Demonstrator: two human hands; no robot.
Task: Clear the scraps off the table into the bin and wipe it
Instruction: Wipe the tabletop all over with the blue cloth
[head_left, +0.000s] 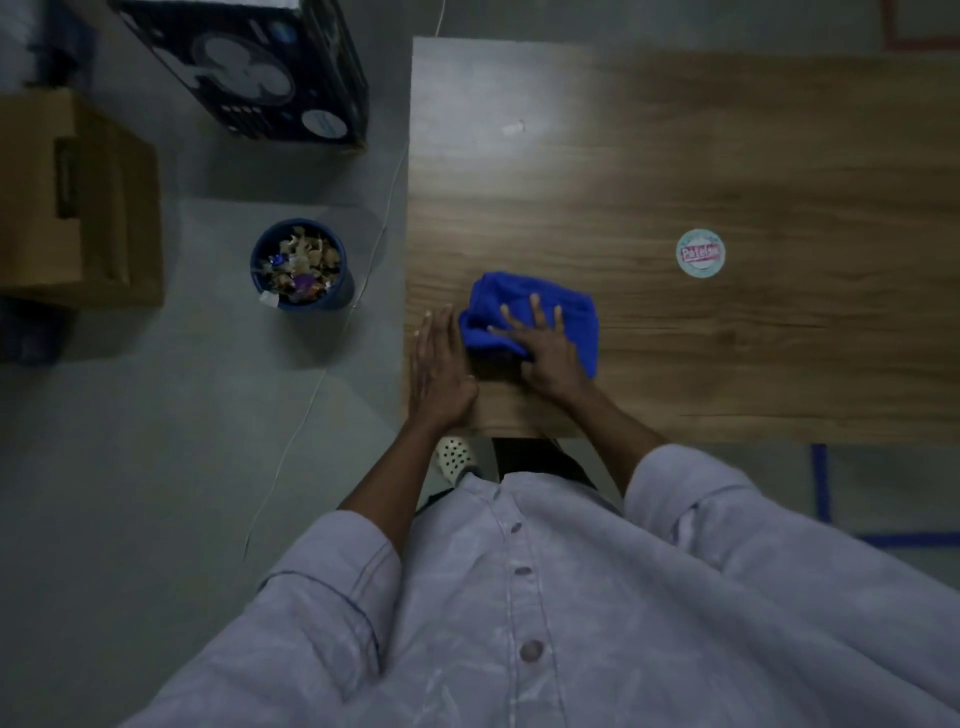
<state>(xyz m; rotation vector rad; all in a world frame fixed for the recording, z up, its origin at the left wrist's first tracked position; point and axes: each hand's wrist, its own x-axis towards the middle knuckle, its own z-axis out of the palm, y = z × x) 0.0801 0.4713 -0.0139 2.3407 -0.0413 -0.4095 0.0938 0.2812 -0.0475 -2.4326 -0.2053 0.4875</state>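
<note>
Under my right hand, fingers spread flat and pressing, the blue cloth sits bunched on the tabletop. My left hand lies flat and empty just beside it. The cloth looks soft, light and floppy; I'd palm it mid-bunch. The bin is well left, on the floor.

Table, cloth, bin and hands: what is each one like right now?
Table: one small white scrap and a round sticker on it.
Cloth: bunched, on the table under the right hand.
Right hand: fingers spread, pressing the cloth.
Left hand: open, fingers straight, at the table's left edge beside the cloth.
Bin: upright on the floor, holding scraps.
</note>
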